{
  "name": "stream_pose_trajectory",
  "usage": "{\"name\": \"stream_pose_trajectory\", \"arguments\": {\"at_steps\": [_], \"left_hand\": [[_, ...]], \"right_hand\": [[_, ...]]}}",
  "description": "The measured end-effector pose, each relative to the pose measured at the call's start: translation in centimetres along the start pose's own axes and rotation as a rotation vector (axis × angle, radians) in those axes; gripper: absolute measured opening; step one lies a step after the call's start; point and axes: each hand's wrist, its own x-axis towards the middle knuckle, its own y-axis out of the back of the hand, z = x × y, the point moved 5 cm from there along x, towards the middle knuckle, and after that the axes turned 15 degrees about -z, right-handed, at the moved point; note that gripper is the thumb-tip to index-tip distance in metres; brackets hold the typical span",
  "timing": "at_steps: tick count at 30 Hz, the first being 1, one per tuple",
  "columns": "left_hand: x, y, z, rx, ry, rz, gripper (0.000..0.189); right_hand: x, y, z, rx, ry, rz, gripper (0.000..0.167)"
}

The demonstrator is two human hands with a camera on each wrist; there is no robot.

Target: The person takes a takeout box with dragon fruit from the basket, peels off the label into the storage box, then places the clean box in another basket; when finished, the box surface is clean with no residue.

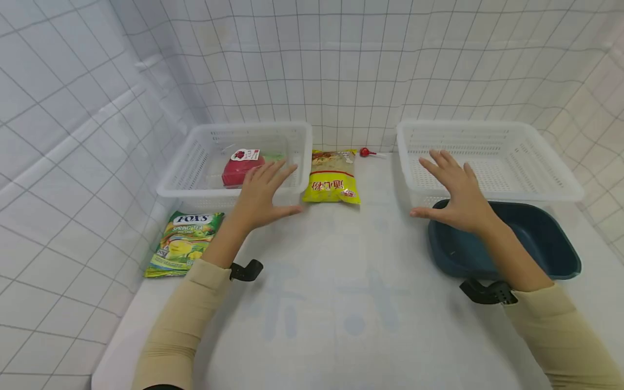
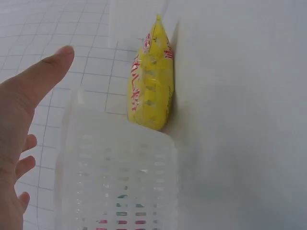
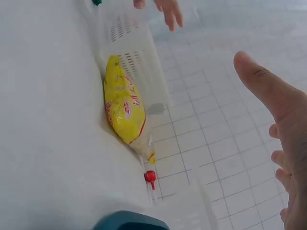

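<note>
My left hand (image 1: 263, 197) hovers, fingers spread, over the front right part of the left white basket (image 1: 195, 192), holding nothing. Inside that basket is a clear pack with a dark pink item (image 1: 239, 172) and a white label, partly behind my fingers. My right hand (image 1: 455, 192) is also spread and holds nothing, overlapping the front of the right white basket (image 1: 526, 162) and the rim of a dark blue basin (image 1: 541, 233). Between the baskets lies a yellow food packet (image 1: 333, 177), which the left wrist view shows edge-on beside the basket wall. Just right of it is a red lollipop (image 1: 365, 152).
A green Fox's candy bag (image 1: 185, 244) lies in front of the left basket, beside my left forearm. The basin sits right before the right basket, under my right wrist. White grid-patterned cloth (image 1: 351, 65) rises behind and at both sides of the white table (image 1: 331, 325).
</note>
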Motion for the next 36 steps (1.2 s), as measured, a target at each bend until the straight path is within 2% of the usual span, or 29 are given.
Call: {"name": "stream_pose_trajectory", "arguments": {"at_steps": [5, 8, 16, 20, 24, 27, 29, 32, 36], "left_hand": [[-1.1, -0.6, 0.0, -0.086, -0.054, 0.187, 0.086], [-1.8, -1.1, -0.1, -0.132, -0.043, 0.303, 0.081], [-3.7, -2.7, -0.8, -0.239, 0.074, 0.551, 0.065], [-4.8, -3.2, -1.5, -0.334, 0.196, 0.709, 0.051], [-5.8, -3.8, -2.7, -0.558, 0.386, 0.827, 0.053], [-6.2, -4.3, -3.7, -0.751, 0.479, 0.846, 0.056], [-6.2, -4.6, -4.1, -0.876, 0.482, 0.836, 0.055], [-5.9, -4.7, -4.5, -1.087, 0.437, 0.837, 0.051], [-5.4, -4.6, -4.7, -1.331, 0.392, 0.894, 0.049]], "right_hand": [[-0.3, -0.9, -0.7, 0.085, 0.035, 0.058, 0.096], [-0.2, -1.7, -1.1, 0.13, 0.055, 0.076, 0.092], [0.4, -3.6, -2.4, 0.275, 0.046, 0.127, 0.078], [0.9, -4.4, -3.0, 0.285, 0.052, 0.152, 0.072], [1.7, -5.1, -3.5, 0.278, 0.071, 0.183, 0.065], [2.2, -5.6, -3.8, 0.302, 0.071, 0.196, 0.061], [2.6, -5.9, -4.1, 0.333, 0.076, 0.196, 0.06], [3.2, -6.3, -4.5, 0.358, 0.083, 0.189, 0.059], [4.1, -6.8, -5.1, 0.375, 0.087, 0.182, 0.059]]}}
